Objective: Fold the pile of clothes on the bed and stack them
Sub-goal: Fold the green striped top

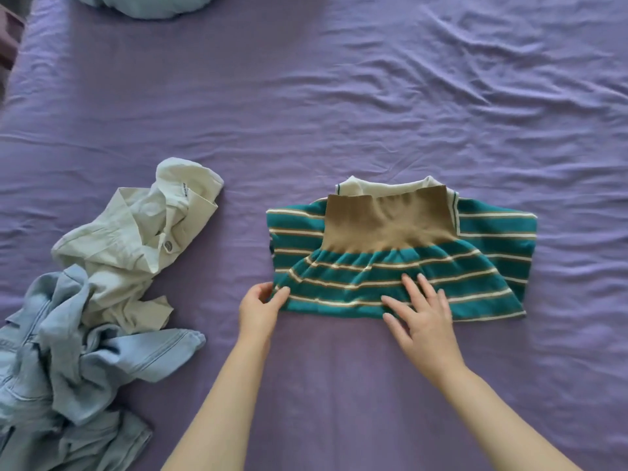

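A crumpled light-blue denim garment (68, 355) lies nearest, well left of the folded striped sweater (401, 260). A cream shirt (136, 239) rests on the denim's far edge, also left of the sweater. The left hand (260, 309) pinches the sweater's near-left corner. The right hand (421, 317) presses flat on its near edge, fingers straight and spread. Beyond the sweater stretches the wrinkled purple bedsheet (373, 96).
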